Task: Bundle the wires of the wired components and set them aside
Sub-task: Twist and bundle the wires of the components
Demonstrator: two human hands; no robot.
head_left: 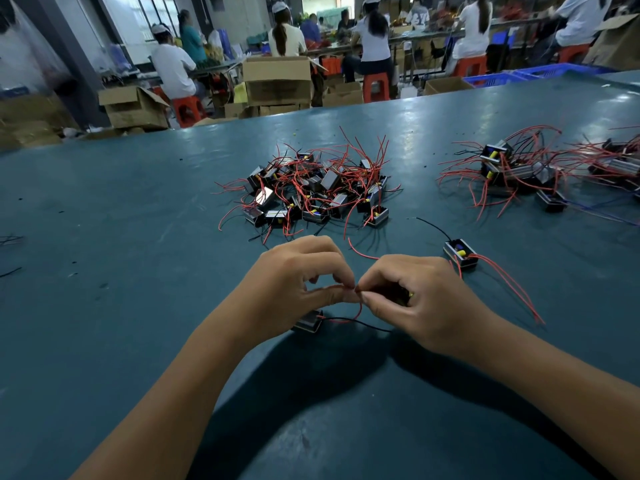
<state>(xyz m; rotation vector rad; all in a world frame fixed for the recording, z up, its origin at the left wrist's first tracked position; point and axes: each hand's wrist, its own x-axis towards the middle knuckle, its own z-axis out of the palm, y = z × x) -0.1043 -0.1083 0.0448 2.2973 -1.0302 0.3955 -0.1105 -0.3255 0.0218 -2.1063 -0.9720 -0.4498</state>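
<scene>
Teal matte worktable (121, 306) fills the view. Nearest: left hand (298, 275) and right hand (412, 292) meet fingertip to fingertip, each pinching the same thin red wire (360, 308). A small black box component (308, 321) lies on the table under the left hand, red and black leads running from it. Right hand also curls round a dark part; details hidden. One boxed component with long red wires (461, 252) lies just right. Beyond: tangled central pile (311, 188); second pile (519, 168) far right. Seated workers (372, 43) behind.
</scene>
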